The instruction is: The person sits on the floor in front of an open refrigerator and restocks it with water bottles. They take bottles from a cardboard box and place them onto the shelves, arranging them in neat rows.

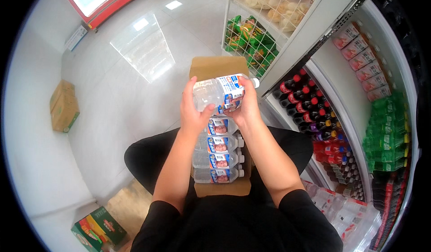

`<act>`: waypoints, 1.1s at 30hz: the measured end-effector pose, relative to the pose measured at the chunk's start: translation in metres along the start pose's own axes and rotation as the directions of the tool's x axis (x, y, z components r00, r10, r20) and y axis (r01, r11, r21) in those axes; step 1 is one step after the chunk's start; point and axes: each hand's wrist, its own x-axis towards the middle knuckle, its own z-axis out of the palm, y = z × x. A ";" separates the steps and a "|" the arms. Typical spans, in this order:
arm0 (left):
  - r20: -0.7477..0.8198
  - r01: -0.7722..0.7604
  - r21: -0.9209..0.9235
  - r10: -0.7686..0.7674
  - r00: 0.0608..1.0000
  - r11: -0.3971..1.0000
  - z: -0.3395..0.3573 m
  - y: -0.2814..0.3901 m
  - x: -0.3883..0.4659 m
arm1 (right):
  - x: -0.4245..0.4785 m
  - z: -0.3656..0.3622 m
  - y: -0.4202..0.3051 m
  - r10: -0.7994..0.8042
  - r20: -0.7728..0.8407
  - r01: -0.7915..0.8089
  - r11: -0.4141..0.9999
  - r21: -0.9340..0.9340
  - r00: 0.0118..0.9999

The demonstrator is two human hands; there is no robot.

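Observation:
Both my hands hold a clear plastic bottle point(208, 92) with a white and blue label, lying sideways above a cardboard box. My left hand point(194, 108) grips its base end. Around the label, near the white cap, my right hand point(247, 100) is closed. Below, the cardboard box point(222, 189) sits between my knees with its end flaps folded out. Several matching bottles point(220, 152) lie in it in a row, caps pointing right. My hands hide part of the box's far end.
On my right, shelves hold dark cola bottles point(299, 107), green bottles point(387, 140) and pink drink cartons point(367, 63). Plastic-wrapped bottles point(343, 211) stand beside me. A wire rack point(251, 46) holds green snack bags. Leftward are a carton point(65, 107) and a green box point(99, 228).

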 end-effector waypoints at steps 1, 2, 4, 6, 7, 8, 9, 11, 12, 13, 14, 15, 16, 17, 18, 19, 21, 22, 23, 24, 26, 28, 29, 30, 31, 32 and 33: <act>0.027 0.051 -0.030 -0.050 0.998 0.998 -0.002 -0.008 0.002 | 0.002 0.004 0.001 0.021 -0.050 -0.022 1.000 -0.021 0.999; 0.038 0.112 -0.118 -0.108 0.993 0.987 -0.003 -0.014 0.004 | 0.010 0.003 0.003 0.071 -0.070 -0.074 0.996 -0.047 0.995; 0.080 0.167 -0.156 -0.157 0.984 0.974 -0.005 -0.028 0.006 | 0.003 0.004 0.004 0.088 -0.031 -0.090 0.994 -0.062 0.996; 0.122 0.240 -0.194 -0.220 0.968 0.951 -0.005 -0.040 0.006 | -0.002 0.001 0.001 0.103 -0.043 -0.108 0.986 -0.128 0.994; 0.142 0.285 -0.213 -0.259 0.955 0.935 -0.003 -0.046 0.006 | 0.001 -0.007 0.002 0.132 -0.022 -0.133 0.983 -0.129 0.991; 0.163 0.329 -0.231 -0.296 0.941 0.916 -0.001 -0.052 0.004 | 0.006 -0.018 0.005 0.160 -0.002 -0.158 0.979 -0.130 0.987; 0.170 0.361 -0.231 -0.328 0.929 0.903 0.003 -0.061 0.002 | 0.012 -0.031 0.009 0.187 0.017 -0.183 0.974 -0.133 0.982; 0.175 0.425 -0.220 -0.393 0.903 0.878 0.007 -0.075 -0.004 | 0.018 -0.052 0.011 0.222 -0.044 -0.225 0.969 -0.102 0.974; 0.177 0.449 -0.186 -0.419 0.890 0.874 0.010 -0.080 -0.004 | 0.017 -0.059 0.010 0.224 -0.045 -0.227 0.967 -0.116 0.974; 0.180 0.471 -0.151 -0.445 0.877 0.869 0.012 -0.082 -0.005 | 0.015 -0.069 0.009 0.225 -0.046 -0.229 0.965 -0.127 0.973; 0.182 0.493 -0.115 -0.470 0.864 0.862 0.014 -0.084 -0.006 | 0.022 -0.092 0.013 0.207 0.060 -0.191 0.960 -0.206 0.977; 0.185 0.500 -0.100 -0.478 0.859 0.860 0.014 -0.090 -0.006 | 0.015 -0.095 0.011 0.162 0.090 -0.121 0.929 -0.350 0.983; 0.186 0.508 -0.085 -0.488 0.853 0.857 0.013 -0.095 -0.008 | 0.005 -0.096 0.007 0.124 0.127 -0.047 0.873 -0.485 0.984; 0.186 0.517 -0.070 -0.498 0.847 0.853 0.013 -0.100 -0.010 | 0.000 -0.098 0.004 0.092 0.171 0.030 0.795 -0.606 0.981; 0.199 0.551 -0.062 -0.530 0.824 0.833 0.016 -0.100 -0.008 | 0.007 -0.108 0.007 0.036 0.150 0.077 0.725 -0.684 0.988; 0.214 0.583 -0.050 -0.562 0.799 0.811 0.018 -0.099 -0.005 | 0.015 -0.117 0.012 -0.095 0.193 0.207 0.659 -0.723 0.977; 0.202 0.592 0.034 -0.585 0.785 0.805 0.019 -0.093 -0.002 | 0.028 -0.129 0.018 -0.330 0.305 0.435 0.464 -0.772 0.893; 0.181 0.562 0.102 -0.571 0.801 0.821 0.021 -0.088 0.001 | 0.020 -0.112 0.015 -0.428 0.258 0.466 0.508 -0.724 0.866; 0.160 0.532 0.170 -0.555 0.816 0.830 0.023 -0.084 0.002 | 0.032 -0.111 0.022 -0.558 0.297 0.584 0.453 -0.673 0.775; 0.154 0.546 0.172 -0.569 0.808 0.820 0.024 -0.080 0.003 | 0.047 -0.114 0.026 -0.646 0.380 0.675 0.295 -0.676 0.662; 0.141 0.574 0.184 -0.600 0.788 0.798 0.022 -0.076 0.000 | 0.057 -0.105 0.028 -0.694 0.470 0.716 0.094 -0.692 0.545; 0.093 0.477 0.345 -0.535 0.840 0.808 0.020 -0.068 -0.004 | 0.069 -0.104 0.035 -0.713 0.528 0.727 -0.038 -0.686 0.461; 0.074 0.424 0.422 -0.497 0.865 0.801 0.019 -0.063 -0.005 | 0.075 -0.106 0.039 -0.718 0.557 0.726 -0.104 -0.680 0.418; 0.068 0.366 0.478 -0.448 0.891 0.799 0.015 -0.056 -0.005 | 0.079 -0.108 0.045 -0.712 0.567 0.725 -0.117 -0.678 0.415; 0.066 0.308 0.530 -0.400 0.914 0.790 0.012 -0.048 -0.004 | 0.079 -0.108 0.047 -0.714 0.563 0.734 -0.101 -0.672 0.417; 0.068 0.249 0.580 -0.351 0.934 0.776 0.010 -0.046 -0.004 | 0.078 -0.108 0.049 -0.716 0.558 0.742 -0.085 -0.666 0.419; 0.076 0.231 0.541 -0.321 0.944 0.809 0.008 -0.052 -0.007 | 0.075 -0.105 0.050 -0.716 0.557 0.751 -0.068 -0.656 0.421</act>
